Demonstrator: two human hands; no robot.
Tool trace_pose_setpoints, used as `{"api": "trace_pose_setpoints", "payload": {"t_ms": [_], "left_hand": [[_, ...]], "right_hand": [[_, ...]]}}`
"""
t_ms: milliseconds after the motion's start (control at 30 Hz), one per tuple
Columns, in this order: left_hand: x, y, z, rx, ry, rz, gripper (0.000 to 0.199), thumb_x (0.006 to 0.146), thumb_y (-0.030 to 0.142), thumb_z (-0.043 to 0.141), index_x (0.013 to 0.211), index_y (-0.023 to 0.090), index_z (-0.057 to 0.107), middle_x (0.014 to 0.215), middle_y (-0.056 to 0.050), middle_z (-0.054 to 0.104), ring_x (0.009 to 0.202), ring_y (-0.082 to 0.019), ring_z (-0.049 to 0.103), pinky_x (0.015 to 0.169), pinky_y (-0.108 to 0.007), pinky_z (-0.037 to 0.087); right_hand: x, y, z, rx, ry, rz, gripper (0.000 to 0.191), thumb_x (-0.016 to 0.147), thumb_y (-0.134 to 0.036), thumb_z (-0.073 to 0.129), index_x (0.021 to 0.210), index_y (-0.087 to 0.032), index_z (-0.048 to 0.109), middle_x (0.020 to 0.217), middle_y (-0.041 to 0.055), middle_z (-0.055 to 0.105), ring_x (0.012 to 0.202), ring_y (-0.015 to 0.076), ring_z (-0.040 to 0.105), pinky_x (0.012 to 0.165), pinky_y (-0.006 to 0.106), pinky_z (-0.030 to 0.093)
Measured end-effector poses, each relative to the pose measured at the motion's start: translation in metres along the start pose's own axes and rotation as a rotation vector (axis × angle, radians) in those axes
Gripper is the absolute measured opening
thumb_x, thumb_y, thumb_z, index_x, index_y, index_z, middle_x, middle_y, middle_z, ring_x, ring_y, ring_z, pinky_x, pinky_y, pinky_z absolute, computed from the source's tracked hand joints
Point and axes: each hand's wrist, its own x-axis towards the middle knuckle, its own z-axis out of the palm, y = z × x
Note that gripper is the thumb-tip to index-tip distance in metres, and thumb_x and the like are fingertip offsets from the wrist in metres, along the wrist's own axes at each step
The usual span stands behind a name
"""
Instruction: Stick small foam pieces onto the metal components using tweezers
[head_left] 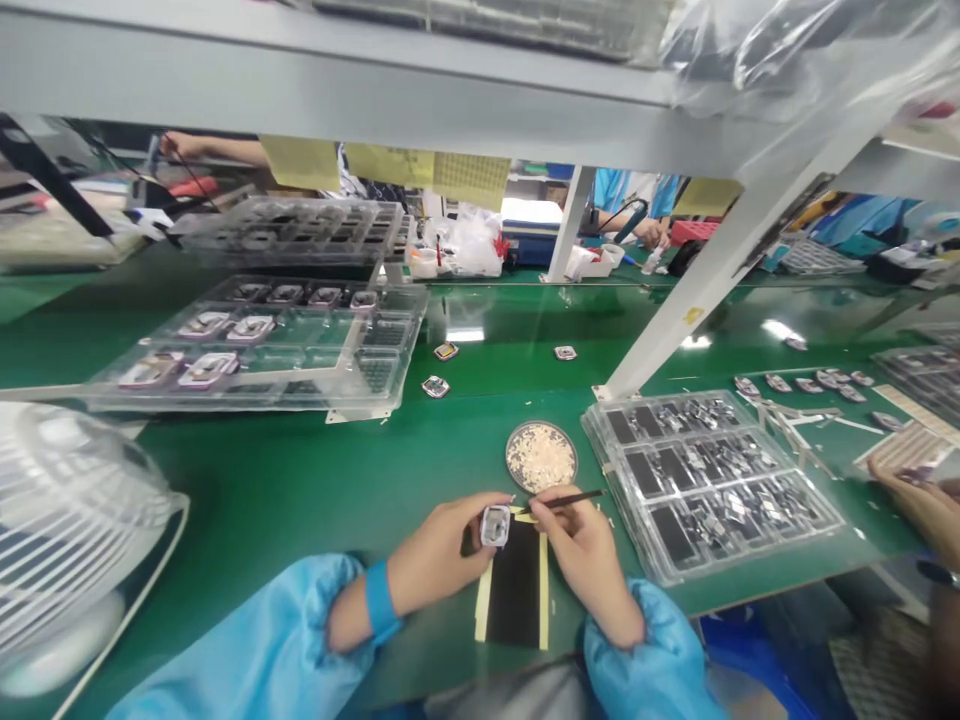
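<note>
Between its thumb and fingers my left hand (446,545) grips a small watch case (495,525), its open side with parts inside facing me. My right hand (581,550) is closed round dark tweezers (570,499), whose tip points left toward the case. I cannot tell whether the tip touches anything. Below both hands lies a black mat (514,590) edged with pale yellow tape. Just beyond them stands a round dish (541,457) of small cream-coloured pieces.
At right is a clear compartment tray (720,480) of small parts. Another tray (281,360) holding watch cases sits at far left. A white fan (75,550) stands at left. A slanted post (675,310) supports the overhead shelf. A co-worker's hand (915,505) is at far right.
</note>
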Motion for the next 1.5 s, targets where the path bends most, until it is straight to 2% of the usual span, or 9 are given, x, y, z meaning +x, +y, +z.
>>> {"api": "trace_pose_setpoints", "payload": {"t_ms": [200, 300, 400, 500, 633, 733, 867, 1267, 1500], "left_hand": [[-0.001, 0.002, 0.0, -0.026, -0.004, -0.075, 0.056, 0.075, 0.013, 0.059, 0.129, 0.027, 0.063, 0.082, 0.0, 0.071, 0.066, -0.018, 0.062, 0.061, -0.025, 0.049], [-0.001, 0.005, 0.001, -0.085, 0.014, -0.132, 0.053, 0.074, 0.018, 0.065, 0.126, 0.026, 0.063, 0.08, 0.001, 0.069, 0.065, -0.018, 0.061, 0.058, -0.024, 0.048], [0.001, 0.005, 0.005, -0.183, 0.067, -0.16, 0.037, 0.08, 0.028, 0.067, 0.117, 0.024, 0.066, 0.087, -0.001, 0.071, 0.07, -0.018, 0.063, 0.062, -0.025, 0.048], [0.003, 0.002, 0.011, -0.186, 0.124, -0.189, 0.022, 0.089, 0.031, 0.059, 0.106, 0.023, 0.07, 0.081, -0.001, 0.071, 0.069, -0.018, 0.063, 0.062, -0.026, 0.046], [0.002, -0.004, 0.016, -0.129, 0.136, -0.179, 0.024, 0.091, 0.028, 0.056, 0.109, 0.025, 0.071, 0.074, 0.001, 0.07, 0.063, -0.017, 0.06, 0.059, -0.025, 0.043], [0.001, -0.005, 0.017, -0.101, 0.139, -0.167, 0.026, 0.091, 0.028, 0.056, 0.111, 0.026, 0.072, 0.07, 0.002, 0.068, 0.058, -0.015, 0.056, 0.056, -0.025, 0.04], [0.0, -0.006, 0.017, -0.069, 0.137, -0.167, 0.026, 0.092, 0.03, 0.055, 0.112, 0.027, 0.072, 0.065, 0.003, 0.065, 0.054, -0.015, 0.052, 0.054, -0.025, 0.038], [-0.001, 0.0, 0.016, -0.073, 0.143, -0.182, 0.026, 0.093, 0.03, 0.056, 0.112, 0.027, 0.073, 0.069, 0.003, 0.069, 0.058, -0.014, 0.057, 0.057, -0.024, 0.042], [0.0, -0.001, 0.016, -0.053, 0.144, -0.189, 0.026, 0.092, 0.029, 0.057, 0.113, 0.028, 0.073, 0.067, 0.004, 0.068, 0.058, -0.014, 0.057, 0.058, -0.024, 0.042]], "right_hand": [[-0.001, -0.005, -0.001, -0.043, -0.025, -0.002, 0.018, 0.093, -0.036, 0.066, 0.097, -0.019, 0.065, 0.09, 0.0063, 0.071, 0.076, 0.0184, 0.07, 0.068, 0.028, 0.058], [-0.003, -0.01, -0.002, 0.041, 0.005, -0.015, 0.016, 0.093, -0.035, 0.066, 0.094, -0.019, 0.063, 0.085, 0.0047, 0.07, 0.073, 0.0173, 0.07, 0.068, 0.028, 0.059], [-0.007, -0.014, -0.003, 0.15, 0.061, -0.071, 0.011, 0.094, -0.03, 0.066, 0.093, -0.021, 0.061, 0.089, 0.0042, 0.07, 0.075, 0.0167, 0.07, 0.07, 0.029, 0.06], [-0.011, -0.015, -0.005, 0.173, 0.078, -0.163, 0.003, 0.093, -0.023, 0.066, 0.094, -0.022, 0.063, 0.093, 0.0053, 0.071, 0.085, 0.0192, 0.071, 0.075, 0.032, 0.06], [-0.013, -0.017, -0.004, 0.038, 0.015, -0.269, 0.007, 0.09, -0.016, 0.068, 0.094, -0.021, 0.068, 0.095, 0.0071, 0.073, 0.093, 0.0222, 0.071, 0.084, 0.038, 0.059], [-0.012, -0.02, -0.003, -0.022, -0.026, -0.303, 0.01, 0.088, -0.013, 0.07, 0.093, -0.021, 0.069, 0.095, 0.007, 0.075, 0.091, 0.0223, 0.072, 0.083, 0.038, 0.06], [-0.012, -0.021, -0.001, -0.064, -0.039, -0.316, 0.012, 0.088, -0.012, 0.07, 0.094, -0.022, 0.07, 0.096, 0.0067, 0.076, 0.091, 0.0218, 0.073, 0.082, 0.037, 0.061], [-0.012, -0.019, -0.001, -0.085, -0.073, -0.38, 0.017, 0.089, -0.009, 0.068, 0.097, -0.023, 0.071, 0.098, 0.0052, 0.076, 0.092, 0.0206, 0.073, 0.083, 0.034, 0.06], [-0.012, -0.016, 0.001, -0.109, -0.089, -0.356, 0.019, 0.089, -0.009, 0.068, 0.099, -0.025, 0.07, 0.101, 0.004, 0.075, 0.095, 0.0197, 0.072, 0.086, 0.033, 0.058]]}}
